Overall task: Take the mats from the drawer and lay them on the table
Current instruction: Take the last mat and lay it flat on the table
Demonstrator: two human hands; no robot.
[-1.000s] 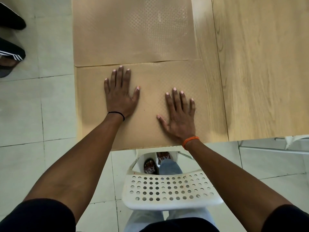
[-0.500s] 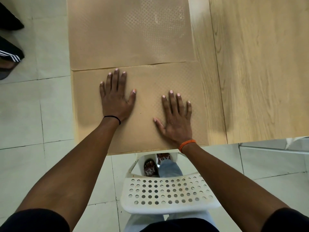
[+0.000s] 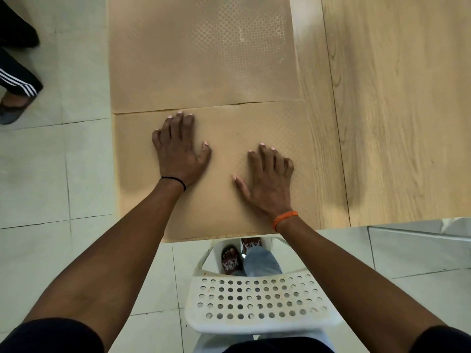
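Both hands lie on the near mat (image 3: 221, 200): the left hand (image 3: 178, 151) rests on its far left part with fingertips almost at the seam, the right hand (image 3: 267, 179) nearer the table's front edge, thumb splayed. Neither grasps anything; the fingers are a little arched at the knuckles, the tips and palms bearing down on the sheet. That mat sits on the wooden table (image 3: 395, 123), at its left front corner, its far edge meeting or slightly tucking under the far mat (image 3: 201, 54); which overlaps I cannot tell for sure. The likely trouble: a sideways push could slide the thin sheet past the table's left or front edge, where it already runs close, or ruck the seam. Both mats are tan, thin, flat, with a fine embossed diamond grid. A white perforated chair (image 3: 254, 304) stands below the table edge.
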